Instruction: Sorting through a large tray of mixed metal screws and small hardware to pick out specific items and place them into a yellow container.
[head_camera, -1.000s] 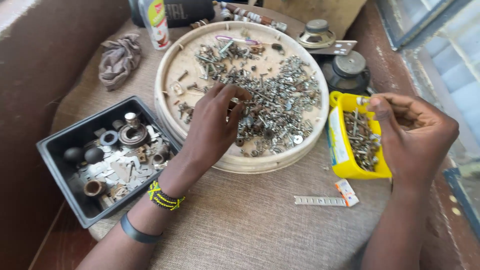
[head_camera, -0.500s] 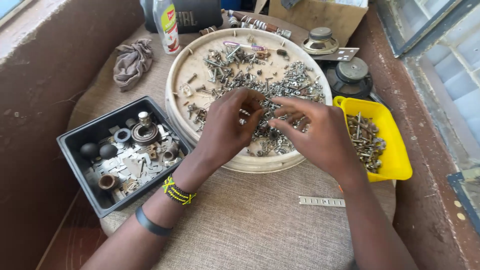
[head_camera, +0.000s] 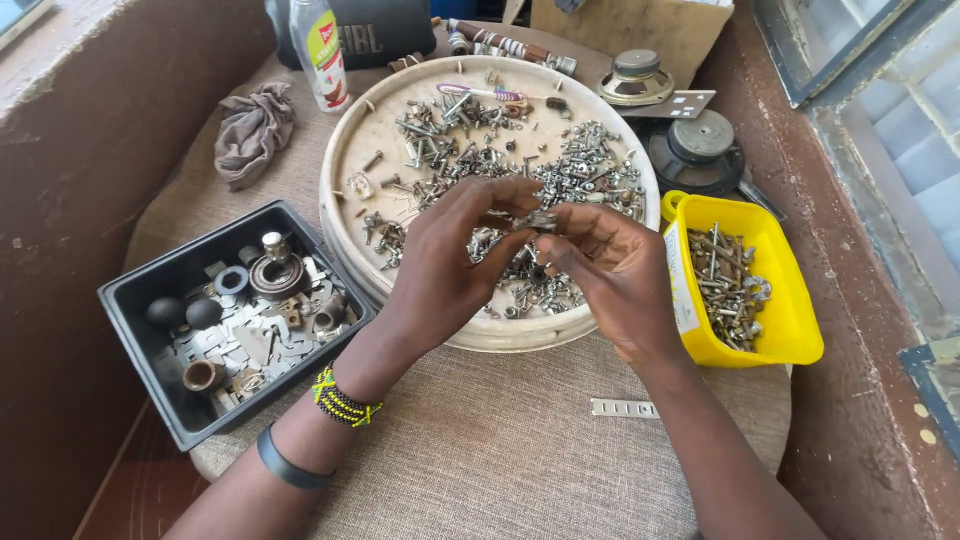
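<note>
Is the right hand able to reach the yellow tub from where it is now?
Probably yes. The right hand is over the round tray, and the yellow tub sits open just beside it, with nothing between them. Both hands pinch a small metal part.

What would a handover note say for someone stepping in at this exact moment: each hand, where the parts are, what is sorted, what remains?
Left hand: over the round tray, fingertips pinching a small metal piece.
Right hand: fingertips meet the same piece from the other side.
Parts: a loose heap of screws and nuts fills the tray; yellow bin on the right holds some screws; black tray on the left holds washers, plates and knobs.
Done: some hardware sits in both side containers.
Left: most of the heap is in the round tray.
</note>
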